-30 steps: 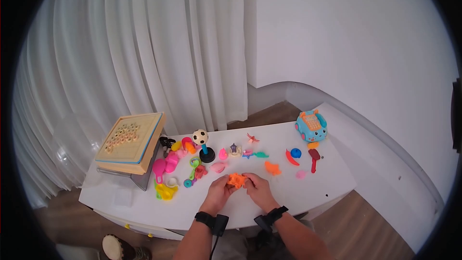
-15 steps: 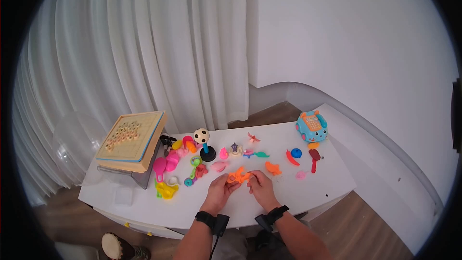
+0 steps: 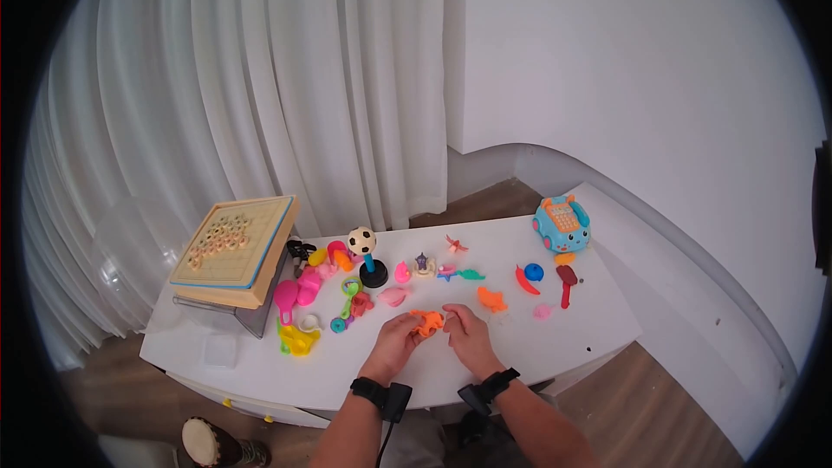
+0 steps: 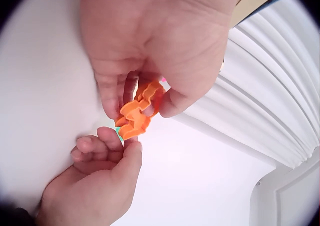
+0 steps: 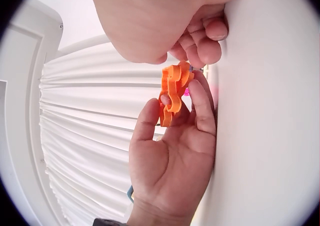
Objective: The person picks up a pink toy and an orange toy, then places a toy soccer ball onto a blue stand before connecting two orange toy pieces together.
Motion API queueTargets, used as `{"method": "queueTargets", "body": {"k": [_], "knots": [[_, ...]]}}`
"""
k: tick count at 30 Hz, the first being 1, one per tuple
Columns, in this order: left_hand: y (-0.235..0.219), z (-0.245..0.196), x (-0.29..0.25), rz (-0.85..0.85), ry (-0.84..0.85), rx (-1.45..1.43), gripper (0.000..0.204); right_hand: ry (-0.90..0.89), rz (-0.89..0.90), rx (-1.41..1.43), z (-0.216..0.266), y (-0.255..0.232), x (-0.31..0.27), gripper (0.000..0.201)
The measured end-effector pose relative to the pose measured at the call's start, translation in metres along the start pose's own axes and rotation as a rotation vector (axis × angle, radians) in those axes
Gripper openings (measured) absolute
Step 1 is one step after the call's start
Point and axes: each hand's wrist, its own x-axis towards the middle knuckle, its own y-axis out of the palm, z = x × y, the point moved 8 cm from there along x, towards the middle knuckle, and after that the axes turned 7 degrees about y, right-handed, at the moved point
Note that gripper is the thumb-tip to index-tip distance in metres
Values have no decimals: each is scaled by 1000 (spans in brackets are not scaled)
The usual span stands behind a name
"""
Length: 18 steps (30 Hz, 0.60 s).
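Left hand (image 3: pixel 397 348): clamped on an orange toy (image 3: pixel 428 322), thumb on one side and fingers on the other, as both wrist views confirm. The toy has wavy raised edges and is located between the two hands, over the near part of the white table (image 3: pixel 260 374). Right hand (image 3: pixel 471 343): fingers bent, thumb and forefinger close together right at the toy's end; from where I stand I cannot tell whether they pinch it or merely sit beside it. Both wrists carry black straps.

Just beyond the hands lie a pink toy (image 3: pixel 394 296) and, to the right, a second orange piece (image 3: pixel 492 299). Further back, a football (image 3: pixel 362 241) is mounted upright on a blue post with a black base. Noted at the left: a game board (image 3: pixel 234 243) with round pieces on it, tilted on a stand, and a yellow toy (image 3: pixel 299 342) near a clear box (image 3: pixel 219 351). Noted at the right: a red curved piece (image 3: pixel 526 282) beside a blue round one (image 3: pixel 534 272), with a blue toy telephone (image 3: pixel 562 225) behind them. A drum (image 3: pixel 201 442) is on the floor, before the table's left side
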Motion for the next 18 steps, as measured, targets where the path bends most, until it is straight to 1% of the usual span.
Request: {"method": "queueTargets", "body": {"k": [2, 4, 5, 7, 11, 13, 18], "knots": [[1, -3, -1, -15, 8, -54, 25, 7, -13, 54, -7, -1, 1, 32], [4, -5, -1, 16, 16, -49, 25, -181, -16, -53, 13, -1, -4, 40], [2, -4, 0, 15, 19, -48, 25, -182, -14, -52, 14, 0, -5, 40], [2, 1, 2, 34, 9, -60, 29, -279, 30, -150, 22, 6, -7, 43], [-2, 3, 2, -13, 0, -32, 29, -252, 52, -155, 25, 8, -8, 43], [-3, 4, 3, -39, 14, 5, 27, -176, 87, -169, 21, 8, -7, 43], [-5, 7, 4, -53, 25, 105, 24, -187, 53, -157, 21, 8, -8, 41]]}}
